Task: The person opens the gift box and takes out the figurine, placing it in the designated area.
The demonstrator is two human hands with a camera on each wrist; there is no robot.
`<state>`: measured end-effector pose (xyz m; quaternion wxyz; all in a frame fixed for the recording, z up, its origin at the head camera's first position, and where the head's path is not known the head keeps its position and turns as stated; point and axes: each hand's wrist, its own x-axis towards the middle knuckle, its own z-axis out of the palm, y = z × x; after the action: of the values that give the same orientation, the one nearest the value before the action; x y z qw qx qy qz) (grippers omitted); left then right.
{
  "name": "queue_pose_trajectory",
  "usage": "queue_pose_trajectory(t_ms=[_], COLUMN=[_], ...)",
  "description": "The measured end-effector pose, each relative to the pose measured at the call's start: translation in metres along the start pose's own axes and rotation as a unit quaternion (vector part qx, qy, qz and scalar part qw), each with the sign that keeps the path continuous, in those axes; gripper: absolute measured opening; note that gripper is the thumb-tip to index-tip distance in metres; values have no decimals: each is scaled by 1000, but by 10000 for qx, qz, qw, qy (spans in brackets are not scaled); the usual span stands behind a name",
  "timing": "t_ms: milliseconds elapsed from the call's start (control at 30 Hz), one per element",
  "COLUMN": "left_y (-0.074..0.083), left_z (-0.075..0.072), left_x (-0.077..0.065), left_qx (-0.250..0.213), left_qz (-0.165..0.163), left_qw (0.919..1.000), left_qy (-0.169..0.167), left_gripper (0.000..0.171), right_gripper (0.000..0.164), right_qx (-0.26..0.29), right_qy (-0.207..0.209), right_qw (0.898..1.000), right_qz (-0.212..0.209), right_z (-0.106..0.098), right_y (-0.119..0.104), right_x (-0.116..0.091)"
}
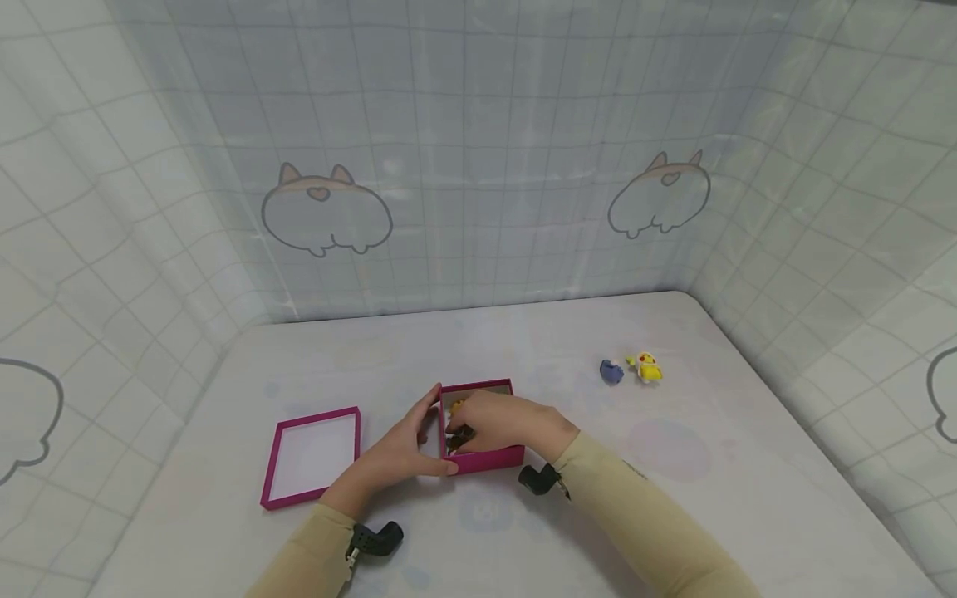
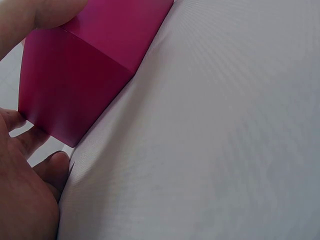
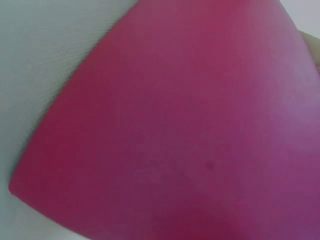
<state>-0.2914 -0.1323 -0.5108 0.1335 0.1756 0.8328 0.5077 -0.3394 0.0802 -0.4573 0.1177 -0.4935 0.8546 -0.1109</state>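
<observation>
A magenta box (image 1: pixel 486 460) stands uncovered on the table in the head view. My left hand (image 1: pixel 399 453) grips its left side, thumb at the near corner and fingers along the left wall. The right hand (image 1: pixel 497 419) reaches down inside, thumb and forefinger around a small dark brown figure (image 1: pixel 462 436). Part of an orange-yellow figure (image 1: pixel 457 405) shows in the box by the knuckles; the hand hides much of the inside. Box walls (image 2: pixel 75 85) show beside the left fingers in the left wrist view. A magenta wall (image 3: pixel 165 125) fills most of the right wrist view.
Left of the box lies its magenta-rimmed lid (image 1: pixel 312 457), white inside facing up. Farther back on the right are a small blue figure (image 1: pixel 611 372) and a yellow and white figure (image 1: pixel 647 367). A gridded curtain (image 1: pixel 478 208) closes off the table's back and sides.
</observation>
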Motion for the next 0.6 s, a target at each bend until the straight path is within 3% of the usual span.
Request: queue_pose_trajectory(t_ms=[100,333,600], left_y=[5,38,42], left_z=[1,-3,-4], left_x=[-1,-13,-14], left_qx=[17,-114,-134], left_qz=[-61,-28,-54], left_qw=[10000,9999,9999], left_qy=[29,-30,-29], left_gripper=[124,120,119], right_gripper=[20,16,13], right_qx=[-53,-118,-68], right_qy=[-49,-129,-181], right_qw=[10000,9998,9998], right_qz=[19,17,30], right_z=[0,0,-2], right_y=[0,-1,1], right_x=[1,4,5])
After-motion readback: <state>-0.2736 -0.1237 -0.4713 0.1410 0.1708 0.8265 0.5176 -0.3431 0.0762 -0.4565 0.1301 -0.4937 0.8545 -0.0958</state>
